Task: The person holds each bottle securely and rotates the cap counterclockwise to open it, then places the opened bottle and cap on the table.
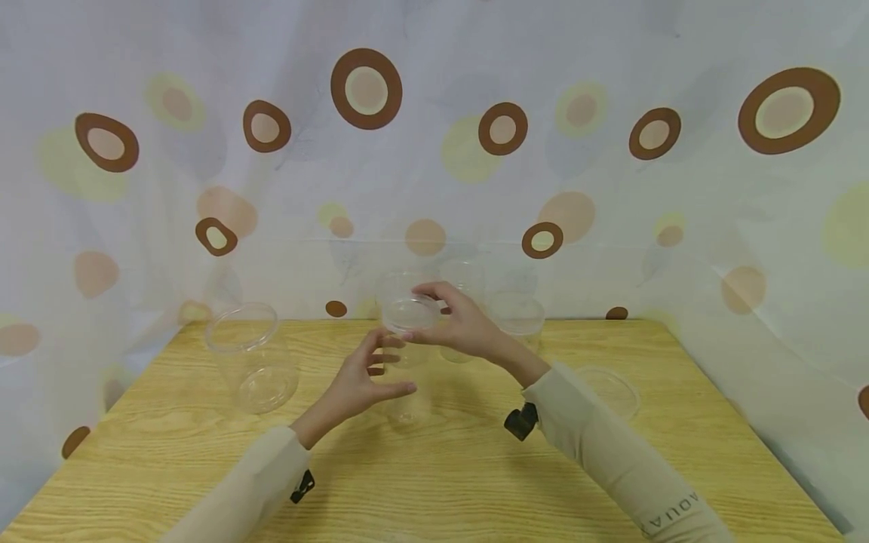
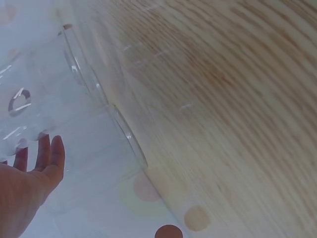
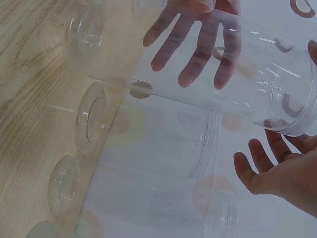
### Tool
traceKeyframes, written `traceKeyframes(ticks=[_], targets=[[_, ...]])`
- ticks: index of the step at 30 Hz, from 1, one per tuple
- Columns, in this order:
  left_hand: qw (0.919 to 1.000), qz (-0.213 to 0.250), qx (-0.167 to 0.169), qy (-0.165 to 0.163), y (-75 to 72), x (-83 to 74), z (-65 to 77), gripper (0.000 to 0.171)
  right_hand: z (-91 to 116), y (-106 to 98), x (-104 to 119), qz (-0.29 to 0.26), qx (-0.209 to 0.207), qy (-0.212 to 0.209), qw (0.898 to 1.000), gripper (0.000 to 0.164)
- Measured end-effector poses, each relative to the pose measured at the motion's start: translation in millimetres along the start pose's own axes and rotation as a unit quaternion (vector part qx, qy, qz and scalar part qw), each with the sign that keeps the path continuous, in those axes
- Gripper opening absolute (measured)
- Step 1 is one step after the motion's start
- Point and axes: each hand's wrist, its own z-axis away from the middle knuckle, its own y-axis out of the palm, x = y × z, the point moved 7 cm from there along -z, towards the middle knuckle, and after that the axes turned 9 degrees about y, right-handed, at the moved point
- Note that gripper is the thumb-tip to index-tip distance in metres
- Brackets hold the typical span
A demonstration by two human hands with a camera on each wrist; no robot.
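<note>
A tall clear plastic jar [image 1: 409,396] is upright between the two hands, its base at the tabletop in the head view. The left hand [image 1: 360,377] holds its side, thumb in front and fingers behind. Those spread fingers [image 3: 190,64] show through the clear wall in the right wrist view. At the jar's round mouth, the right hand [image 1: 456,320] grips the rim between thumb and fingers. From the right wrist, that right hand [image 3: 287,173] appears beside the ringed rim, several fingertips apart from it. The left wrist view shows the left hand [image 2: 27,193] partly, with its thumb hidden.
A wide clear container [image 1: 254,362] stands on the wooden table [image 1: 448,490] at left. Behind the hands are more clear jars, including a short wide one [image 1: 526,317]. A clear disc [image 1: 621,392] lies beside the right sleeve. A patterned curtain [image 1: 421,188] hangs behind.
</note>
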Motion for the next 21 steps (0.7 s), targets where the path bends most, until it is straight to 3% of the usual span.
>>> traceKeyframes(ticks=[6, 12, 16, 21], targets=[[1.0, 0.008, 0.002, 0.003, -0.2, -6.8, -1.3, 0.073, 2.8, -2.3, -1.1, -0.032, 0.0, 0.003, 0.999, 0.069], [0.9992, 0.032, 0.006, 0.022, 1.3, 8.1, -2.5, 0.073, 4.6, -2.1, -2.1, -0.053, 0.017, -0.009, 0.998, 0.067], [0.9973, 0.064, 0.024, 0.028, 4.5, 22.7, -2.8, 0.074, 5.5, -0.8, -1.0, -0.07, 0.07, -0.034, 0.994, 0.064], [0.9934, 0.098, 0.048, 0.037, 7.8, 23.1, -2.2, 0.079, 7.2, 0.8, 0.7, -0.11, 0.151, -0.057, 0.981, 0.064]])
